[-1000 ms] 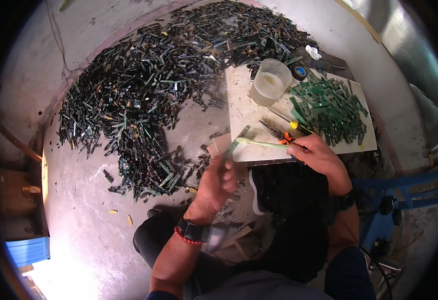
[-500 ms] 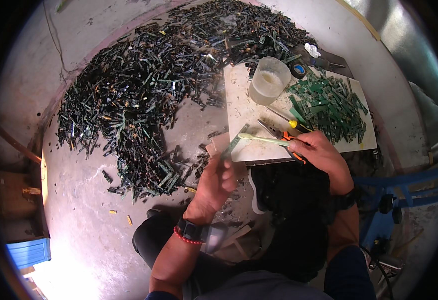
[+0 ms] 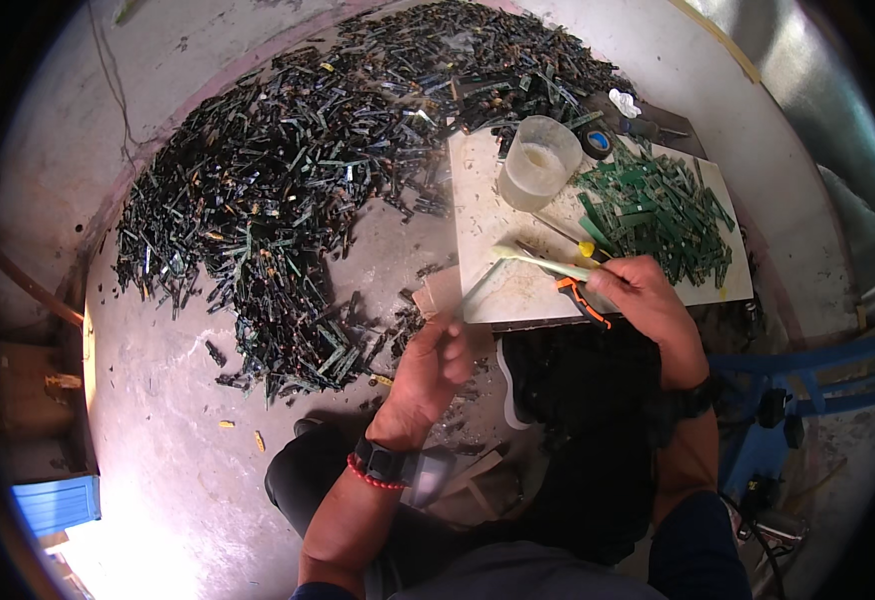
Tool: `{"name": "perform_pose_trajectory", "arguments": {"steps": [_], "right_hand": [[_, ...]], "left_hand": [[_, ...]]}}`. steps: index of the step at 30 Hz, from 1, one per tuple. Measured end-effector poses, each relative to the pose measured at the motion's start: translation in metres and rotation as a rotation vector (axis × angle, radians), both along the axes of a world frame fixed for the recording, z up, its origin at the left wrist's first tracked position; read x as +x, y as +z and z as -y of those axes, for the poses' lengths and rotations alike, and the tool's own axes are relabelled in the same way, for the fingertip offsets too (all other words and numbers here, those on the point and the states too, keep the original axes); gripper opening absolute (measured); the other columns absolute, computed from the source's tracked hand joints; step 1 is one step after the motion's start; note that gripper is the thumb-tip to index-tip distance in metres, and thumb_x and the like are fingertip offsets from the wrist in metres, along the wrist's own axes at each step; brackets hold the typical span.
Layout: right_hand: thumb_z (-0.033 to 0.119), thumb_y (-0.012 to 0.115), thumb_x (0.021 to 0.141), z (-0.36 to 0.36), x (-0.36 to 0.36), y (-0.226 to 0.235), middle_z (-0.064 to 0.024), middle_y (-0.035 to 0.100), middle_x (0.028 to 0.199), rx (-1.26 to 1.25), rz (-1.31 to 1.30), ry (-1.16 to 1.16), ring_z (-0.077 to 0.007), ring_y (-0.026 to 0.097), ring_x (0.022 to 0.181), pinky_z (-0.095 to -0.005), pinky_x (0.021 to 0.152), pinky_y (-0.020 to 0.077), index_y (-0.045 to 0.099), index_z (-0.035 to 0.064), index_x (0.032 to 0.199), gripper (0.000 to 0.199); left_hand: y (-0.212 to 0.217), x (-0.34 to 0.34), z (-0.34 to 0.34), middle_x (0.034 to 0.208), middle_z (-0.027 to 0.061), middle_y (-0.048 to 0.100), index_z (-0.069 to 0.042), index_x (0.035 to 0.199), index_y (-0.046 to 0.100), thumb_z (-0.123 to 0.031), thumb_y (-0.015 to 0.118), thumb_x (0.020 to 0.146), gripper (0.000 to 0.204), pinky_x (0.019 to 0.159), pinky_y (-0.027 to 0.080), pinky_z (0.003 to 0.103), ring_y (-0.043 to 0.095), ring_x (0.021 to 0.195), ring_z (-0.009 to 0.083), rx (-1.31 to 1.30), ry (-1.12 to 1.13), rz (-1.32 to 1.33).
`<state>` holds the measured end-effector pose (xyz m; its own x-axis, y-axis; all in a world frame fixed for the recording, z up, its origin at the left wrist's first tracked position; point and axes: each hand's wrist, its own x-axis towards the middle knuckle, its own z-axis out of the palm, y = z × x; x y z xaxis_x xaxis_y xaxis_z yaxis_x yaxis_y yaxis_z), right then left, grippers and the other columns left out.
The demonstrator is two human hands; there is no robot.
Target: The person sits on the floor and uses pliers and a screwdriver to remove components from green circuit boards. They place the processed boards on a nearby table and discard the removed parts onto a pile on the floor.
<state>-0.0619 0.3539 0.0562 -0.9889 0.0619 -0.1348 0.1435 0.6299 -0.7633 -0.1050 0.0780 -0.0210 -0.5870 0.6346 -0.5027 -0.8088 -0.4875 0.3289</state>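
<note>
My left hand (image 3: 426,370) is closed on one end of a thin green circuit board strip (image 3: 482,286), which points up over the left edge of a white board (image 3: 518,300). In my right hand (image 3: 643,292) is a pale green toothbrush (image 3: 558,267), its whitish head at the far end of the strip. Motion blurs the brush a little, and whether the bristles touch the strip I cannot tell. Pliers with orange and black handles (image 3: 588,305) lie partly beneath the toothbrush. Just behind them is a thin tool with a yellow handle (image 3: 586,248).
A clear plastic cup (image 3: 534,185) of cloudy liquid stands on the board, beside a heap of green strips (image 3: 658,215) and a tape roll (image 3: 597,143). A large pile of dark strips (image 3: 258,200) covers much of the floor. A blue stool (image 3: 808,375) is at the right.
The toothbrush head has moved slightly right and away from me, along the strip toward its far end. My right hand has shifted a little; the left stays nearly in place.
</note>
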Motion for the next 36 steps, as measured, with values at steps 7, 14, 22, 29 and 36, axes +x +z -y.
{"name": "perform_pose_trajectory", "arguments": {"steps": [7, 14, 22, 29, 36], "right_hand": [[0.018, 0.060, 0.087, 0.007, 0.000, 0.004, -0.0023, 0.039, 0.053, 0.023, 0.046, 0.019, -0.0071, 0.034, 0.051, -0.0269, 0.047, 0.0300, 0.058, -0.0046, 0.072, 0.027], [0.018, 0.062, 0.086, 0.021, 0.002, 0.008, -0.0053, 0.036, 0.054, -0.026, -0.043, 0.140, -0.0088, 0.032, 0.051, -0.0287, 0.047, 0.0299, 0.056, -0.0051, 0.072, 0.028], [0.018, 0.063, 0.086, 0.022, -0.001, 0.005, -0.0052, 0.037, 0.053, -0.050, -0.083, 0.020, -0.0094, 0.033, 0.050, -0.0282, 0.046, 0.0310, 0.056, -0.0059, 0.070, 0.029], [0.018, 0.064, 0.086, 0.025, -0.004, 0.000, -0.0049, 0.038, 0.053, -0.109, -0.075, -0.075, -0.0086, 0.034, 0.050, -0.0281, 0.046, 0.0311, 0.058, -0.0056, 0.072, 0.028], [0.020, 0.065, 0.085, 0.028, -0.005, 0.008, -0.0053, 0.034, 0.051, -0.139, 0.016, -0.145, -0.0097, 0.033, 0.049, -0.0299, 0.047, 0.0313, 0.056, -0.0053, 0.070, 0.031]], "left_hand": [[-0.004, 0.002, -0.001, 0.060, -0.0029, 0.036, -0.011, 0.080, 0.047, -0.031, 0.049, 0.095, 0.025, 0.043, 0.026, 0.023, 0.030, 0.046, 0.0083, -0.163, 0.024, -0.078], [-0.008, 0.006, -0.002, 0.058, -0.0023, 0.039, -0.010, 0.078, 0.050, -0.034, 0.052, 0.094, 0.029, 0.040, 0.026, 0.022, 0.031, 0.044, 0.0079, -0.345, 0.079, -0.232], [-0.007, 0.008, -0.006, 0.058, -0.0033, 0.039, -0.009, 0.078, 0.050, -0.033, 0.052, 0.095, 0.029, 0.039, 0.025, 0.021, 0.031, 0.044, 0.0060, -0.383, 0.110, -0.283], [-0.004, 0.008, -0.006, 0.060, -0.0037, 0.039, -0.008, 0.081, 0.051, -0.032, 0.051, 0.096, 0.028, 0.040, 0.025, 0.020, 0.031, 0.046, 0.0053, -0.428, 0.119, -0.321], [-0.005, 0.007, -0.004, 0.060, -0.0043, 0.038, -0.008, 0.082, 0.051, -0.031, 0.050, 0.096, 0.027, 0.041, 0.025, 0.020, 0.031, 0.048, 0.0052, -0.385, 0.111, -0.292]]}}
